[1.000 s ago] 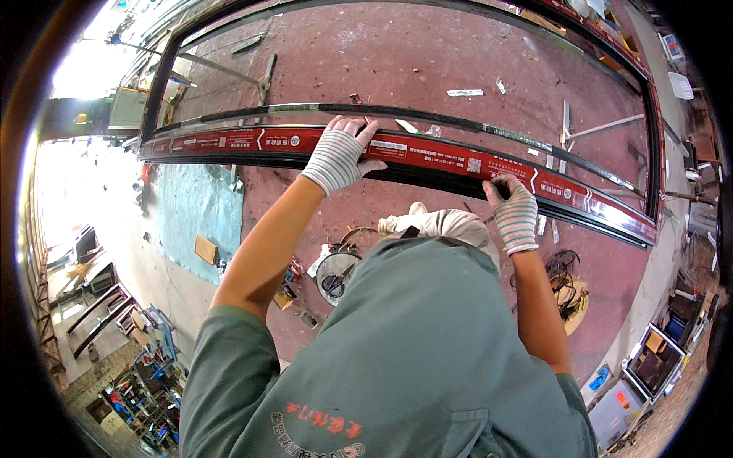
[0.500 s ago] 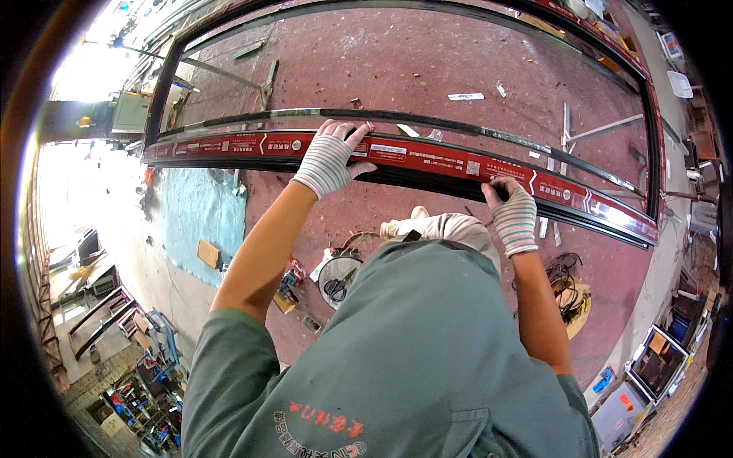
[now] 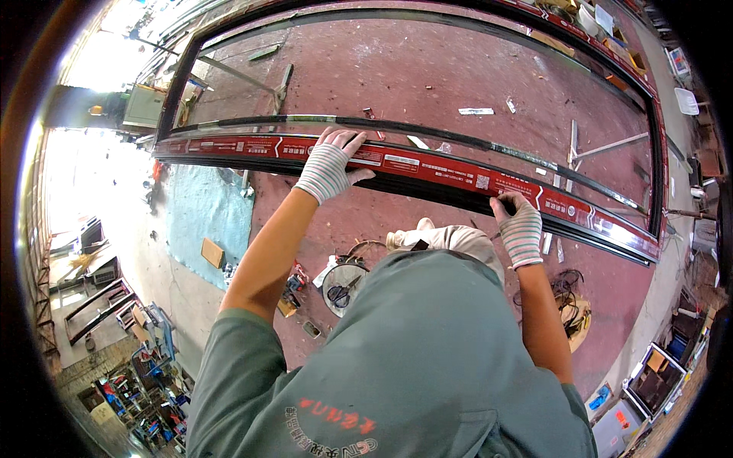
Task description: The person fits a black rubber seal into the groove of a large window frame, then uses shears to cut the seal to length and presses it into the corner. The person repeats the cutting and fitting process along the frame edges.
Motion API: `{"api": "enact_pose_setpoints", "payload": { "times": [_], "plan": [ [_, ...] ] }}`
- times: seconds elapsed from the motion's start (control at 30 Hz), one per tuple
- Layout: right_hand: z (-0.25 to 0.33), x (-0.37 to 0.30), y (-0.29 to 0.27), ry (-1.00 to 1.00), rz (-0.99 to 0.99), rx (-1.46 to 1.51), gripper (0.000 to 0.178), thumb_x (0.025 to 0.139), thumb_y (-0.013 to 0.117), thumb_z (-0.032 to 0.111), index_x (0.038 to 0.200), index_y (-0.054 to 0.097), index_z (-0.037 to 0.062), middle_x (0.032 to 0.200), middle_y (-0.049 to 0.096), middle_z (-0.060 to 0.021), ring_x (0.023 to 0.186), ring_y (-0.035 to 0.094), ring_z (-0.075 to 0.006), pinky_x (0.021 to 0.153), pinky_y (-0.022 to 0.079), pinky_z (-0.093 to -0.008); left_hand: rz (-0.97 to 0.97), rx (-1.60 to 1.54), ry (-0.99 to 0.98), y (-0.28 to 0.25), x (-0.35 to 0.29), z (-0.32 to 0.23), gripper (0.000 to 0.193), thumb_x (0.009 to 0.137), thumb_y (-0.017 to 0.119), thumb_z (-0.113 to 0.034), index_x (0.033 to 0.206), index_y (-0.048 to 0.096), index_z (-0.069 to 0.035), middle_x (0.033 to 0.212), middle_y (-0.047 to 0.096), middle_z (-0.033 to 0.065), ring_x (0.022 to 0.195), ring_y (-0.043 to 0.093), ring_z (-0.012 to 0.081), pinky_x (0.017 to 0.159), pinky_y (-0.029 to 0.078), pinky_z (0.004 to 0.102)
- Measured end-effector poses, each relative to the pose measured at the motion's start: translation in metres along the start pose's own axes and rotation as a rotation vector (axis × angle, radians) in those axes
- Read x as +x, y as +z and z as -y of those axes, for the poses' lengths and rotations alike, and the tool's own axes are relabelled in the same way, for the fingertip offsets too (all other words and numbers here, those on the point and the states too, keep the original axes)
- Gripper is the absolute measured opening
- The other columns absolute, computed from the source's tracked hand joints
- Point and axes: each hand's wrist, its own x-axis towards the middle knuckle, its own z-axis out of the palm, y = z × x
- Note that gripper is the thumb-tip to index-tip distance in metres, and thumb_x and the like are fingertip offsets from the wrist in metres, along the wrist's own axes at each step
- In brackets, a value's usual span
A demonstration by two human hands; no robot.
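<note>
Frame (image 3: pixel 439 169) over reddish floor (image 3: pixel 412 84) | blue sheet (image 3: pixel 200 210) left | hands (image 3: pixel 326 171) pinching near side

Scattered tools (image 3: pixel 294 284) and a large frame (image 3: pixel 447 169) show a workshop.

frame (image 3: pixel 427 189): black | film (image 3: pixel 443 167): red, white-printed | gloves (image 3: pixel 324 172): white, green-striped | shirt (image 3: pixel 405 351): grey-green | floor (image 3: pixel 397 61): maroon

White print (image 3: pixel 571 208) on red film (image 3: pixel 458 173), red lettering (image 3: pixel 336 413) on shirt (image 3: pixel 420 328)
</note>
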Motion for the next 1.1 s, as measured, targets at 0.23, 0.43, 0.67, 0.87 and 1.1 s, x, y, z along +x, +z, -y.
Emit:
{"api": "enact_pose_setpoints", "payload": {
  "times": [0.23,0.43,0.67,0.87,1.1],
  "plan": [
    [-0.007,0.001,0.004,-0.025,-0.009,-0.001,0.025,0.088,0.079,0.028,0.094,0.073,0.0040,0.085,0.074,-0.0133,0.076,0.073,-0.0245,0.073,0.056,-0.0346,0.102,0.115,-0.042,-0.009,0.003,-0.010,0.085,0.082,0.076,-0.053,0.145,0.049,-0.003,0.136,0.057,0.0241,0.130,0.052,0.0409,0.121,0.029,0.0557],
    [-0.004,0.000,0.003,-0.015,-0.023,0.002,0.023,0.086,0.081,0.025,0.093,0.073,0.0043,0.083,0.074,-0.0138,0.074,0.071,-0.0250,0.071,0.056,-0.0348,0.045,0.064,-0.069,-0.004,-0.008,0.012,0.093,0.076,0.079,-0.055,0.146,0.048,-0.002,0.140,0.055,0.0226,0.135,0.049,0.0370,0.123,0.027,0.0518],
    [-0.004,-0.001,0.004,-0.022,-0.026,0.048,0.024,0.088,0.080,0.024,0.095,0.072,0.0028,0.084,0.074,-0.0141,0.073,0.071,-0.0231,0.072,0.056,-0.0335,0.053,0.025,-0.097,-0.006,-0.015,0.023,0.095,0.074,0.082,-0.054,0.145,0.048,-0.001,0.144,0.053,0.0226,0.138,0.047,0.0375,0.124,0.026,0.0509],
    [-0.001,0.000,0.003,0.007,-0.003,0.055,0.022,0.089,0.079,0.022,0.095,0.072,0.0015,0.085,0.075,-0.0134,0.076,0.072,-0.0224,0.074,0.056,-0.0334,0.032,-0.060,0.065,-0.003,0.009,-0.010,0.085,0.079,0.079,-0.050,0.144,0.050,-0.003,0.137,0.056,0.0227,0.131,0.051,0.0412,0.118,0.034,0.0524],
    [-0.008,0.001,0.004,0.007,-0.008,0.073,0.023,0.089,0.079,0.022,0.096,0.072,0.0011,0.085,0.075,-0.0125,0.076,0.071,-0.0205,0.074,0.056,-0.0328,0.012,0.002,0.112,0.003,0.013,-0.017,0.079,0.083,0.075,-0.051,0.145,0.051,-0.009,0.130,0.059,0.0236,0.124,0.055,0.0436,0.113,0.039,0.0534]
  ]
}}
